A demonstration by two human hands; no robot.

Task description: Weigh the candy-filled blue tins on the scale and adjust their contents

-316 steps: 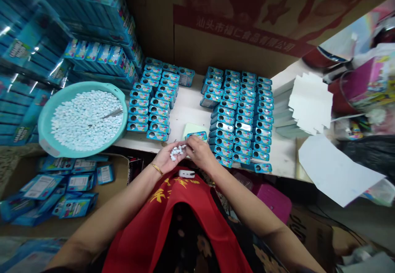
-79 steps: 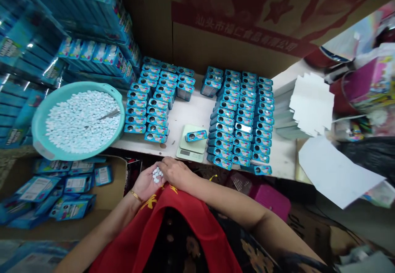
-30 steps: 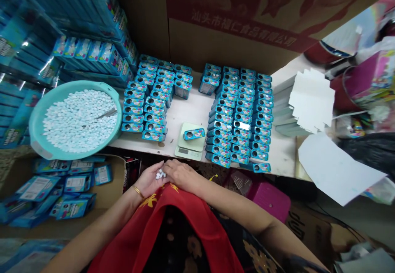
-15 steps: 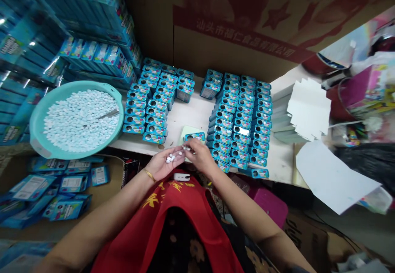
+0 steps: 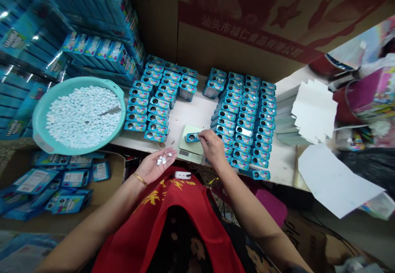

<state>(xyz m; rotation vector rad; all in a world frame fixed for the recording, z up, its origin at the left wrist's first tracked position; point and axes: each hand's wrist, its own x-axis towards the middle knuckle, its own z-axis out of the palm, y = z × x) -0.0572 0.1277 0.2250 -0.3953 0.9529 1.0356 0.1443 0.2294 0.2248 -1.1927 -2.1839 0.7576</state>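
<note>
My left hand (image 5: 157,165) lies palm up, fingers stretched and slightly cupped, with several small white candies (image 5: 161,159) resting in it. At the right end of a small blue container (image 5: 191,137) is my right hand (image 5: 211,146), thumb and fingers pinched together. What sits between those fingertips, if anything, is hidden. The container has a dark round opening near its left end and stands on a pale green scale (image 5: 189,147). To the left is a turquoise basin (image 5: 36,118) full of the same white candies, with a metal scoop or blade (image 5: 111,111) stuck in them.
Blue containers stand in rows on the table (image 5: 185,114), left (image 5: 159,119) and right (image 5: 243,131) of the scale. A large carton (image 5: 247,34) rises behind. Folded white cardboard (image 5: 314,110) is at the right; an open box of blue packs (image 5: 69,182) sits lower left.
My right hand has left the left palm and moved up and right to the container on the scale. My left hand has drawn back leftwards, candies still in it.
</note>
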